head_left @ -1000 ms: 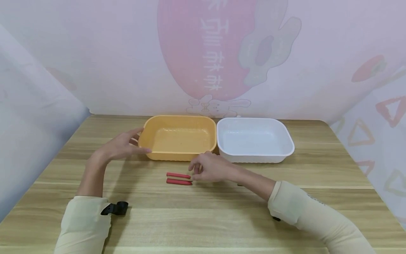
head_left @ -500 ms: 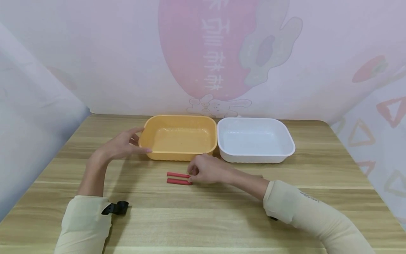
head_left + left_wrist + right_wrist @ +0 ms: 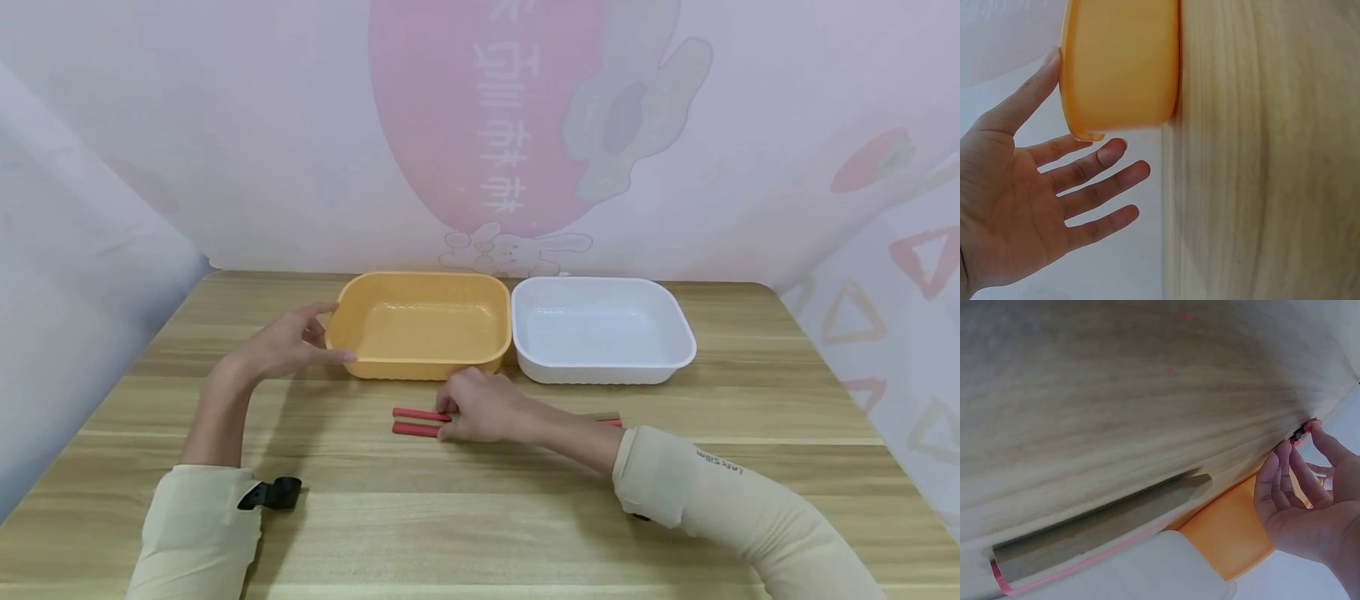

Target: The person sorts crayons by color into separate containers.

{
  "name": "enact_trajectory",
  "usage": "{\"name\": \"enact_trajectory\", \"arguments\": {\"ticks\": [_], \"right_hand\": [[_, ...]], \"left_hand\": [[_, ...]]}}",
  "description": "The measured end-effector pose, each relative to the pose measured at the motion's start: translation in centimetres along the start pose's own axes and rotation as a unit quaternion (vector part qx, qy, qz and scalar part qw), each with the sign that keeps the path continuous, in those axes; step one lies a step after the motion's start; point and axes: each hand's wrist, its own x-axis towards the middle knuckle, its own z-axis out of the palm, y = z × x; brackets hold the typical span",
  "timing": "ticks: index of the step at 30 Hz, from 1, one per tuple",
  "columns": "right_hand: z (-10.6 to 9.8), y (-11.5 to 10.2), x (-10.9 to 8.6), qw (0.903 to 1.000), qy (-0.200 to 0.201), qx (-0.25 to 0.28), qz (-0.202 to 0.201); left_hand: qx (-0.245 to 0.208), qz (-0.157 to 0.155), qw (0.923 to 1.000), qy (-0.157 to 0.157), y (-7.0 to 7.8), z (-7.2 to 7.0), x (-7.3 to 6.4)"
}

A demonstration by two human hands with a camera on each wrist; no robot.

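My left hand (image 3: pixel 281 346) rests on the left end of an orange plastic basin (image 3: pixel 420 369); in the left wrist view, the thumb touches the basin's rim and the other fingers (image 3: pixel 1107 194) extend straight beneath it. In front of the basin, two slim red sticks (image 3: pixel 416 422) with tapered ends lie side by side on the table. My right hand (image 3: pixel 483 407) covers their right ends. The right wrist view has the thumb and fingertips (image 3: pixel 1319 434) pinching at the red sticks' dark ends (image 3: pixel 1299 433). Their exact kind is unclear.
A white basin (image 3: pixel 603 373) stands against the orange one's right side. A flat grey-brown bar with a pink edge (image 3: pixel 1104 531) lies on the wooden table (image 3: pixel 420 533), partly behind my right forearm in the head view. A printed cloth wall (image 3: pixel 300 150) rises behind.
My right hand has moved slightly left and its thumb and fingers have closed about the red sticks' right ends. More of the grey-brown bar shows behind the forearm. My left hand stays put.
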Motion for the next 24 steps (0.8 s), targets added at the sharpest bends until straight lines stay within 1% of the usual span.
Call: {"name": "enact_trajectory", "arguments": {"ticks": [5,12,24], "right_hand": [[0.13,-0.13,-0.12,1.0,0.004,0.0,-0.003],[0.27,-0.33,-0.14,1.0,0.005,0.006,-0.003],[0.16,-0.34,0.12,0.999,-0.009,0.041,0.018]], "left_hand": [[0.009,-0.007,0.9999,-0.003,0.03,-0.03,0.06],[0.007,-0.014,0.9999,-0.006,0.1,-0.02,-0.04],[0.008,-0.004,0.9999,-0.008,0.23,-0.09,-0.1]]}}
